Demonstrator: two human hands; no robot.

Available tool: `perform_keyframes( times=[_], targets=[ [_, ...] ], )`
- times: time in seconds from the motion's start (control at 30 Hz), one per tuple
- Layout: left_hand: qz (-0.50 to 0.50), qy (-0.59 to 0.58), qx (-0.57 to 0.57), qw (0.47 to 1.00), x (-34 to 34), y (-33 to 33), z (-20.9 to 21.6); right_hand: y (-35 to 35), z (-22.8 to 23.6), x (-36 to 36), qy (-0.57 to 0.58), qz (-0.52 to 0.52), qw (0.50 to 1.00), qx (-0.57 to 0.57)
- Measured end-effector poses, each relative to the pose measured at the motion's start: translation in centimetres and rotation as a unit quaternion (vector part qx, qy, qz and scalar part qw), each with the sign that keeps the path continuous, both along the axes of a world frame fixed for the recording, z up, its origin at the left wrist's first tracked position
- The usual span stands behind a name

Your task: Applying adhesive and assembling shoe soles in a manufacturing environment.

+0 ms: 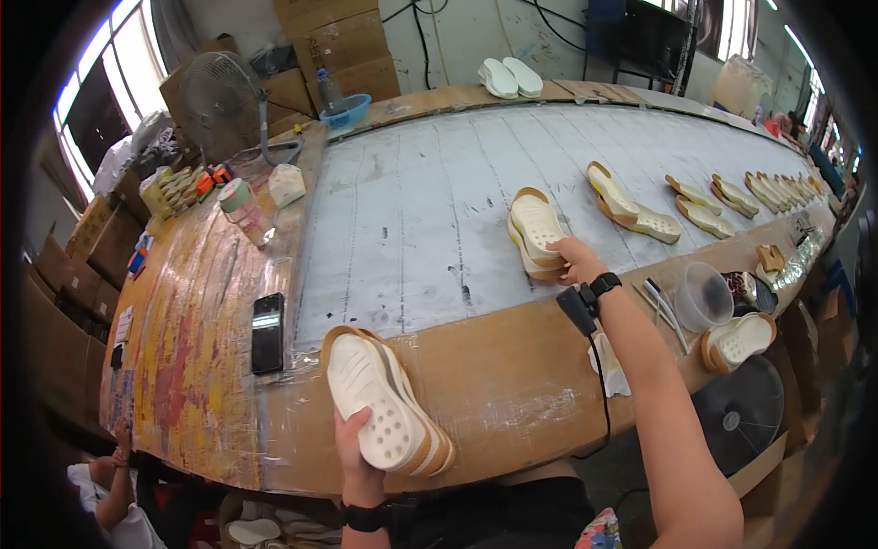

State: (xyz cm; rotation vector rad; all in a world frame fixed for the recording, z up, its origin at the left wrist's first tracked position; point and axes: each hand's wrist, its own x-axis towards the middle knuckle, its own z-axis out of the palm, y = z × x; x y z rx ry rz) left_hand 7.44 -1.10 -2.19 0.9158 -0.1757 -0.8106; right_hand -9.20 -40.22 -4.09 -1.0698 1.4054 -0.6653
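My left hand (357,453) is closed around the near end of some cream shoe soles (370,389) with tan edges, stacked together just over the front of the table. The top sole has round holes at the end by my thumb. Farther off and to the right, my right hand (578,261) grips the near end of another stack of cream soles (534,224) on the grey-white surface (412,201). My right fingers are partly hidden behind that stack. More soles (636,206) lie in a row to its right.
A black phone (268,334) and a bottle (245,210) stand left on the paint-stained tabletop (197,366). Right of my right forearm are a clear plastic tub (702,297), pens and another sole (739,341). A person's arm (119,476) shows at lower left.
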Motion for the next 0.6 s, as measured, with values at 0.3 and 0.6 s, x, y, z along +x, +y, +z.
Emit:
perform_keyframes(
  times=[0.3,0.6],
  targets=[
    [0.19,-0.353,0.158,0.903,-1.3,4.1,5.2,16.9,3.7,-1.5,-0.482,0.271,0.796,0.244],
    [-0.014,-0.255,0.016,0.967,-6.2,-0.3,8.3,26.8,7.0,-4.7,-0.454,0.27,0.81,0.254]
  ],
)
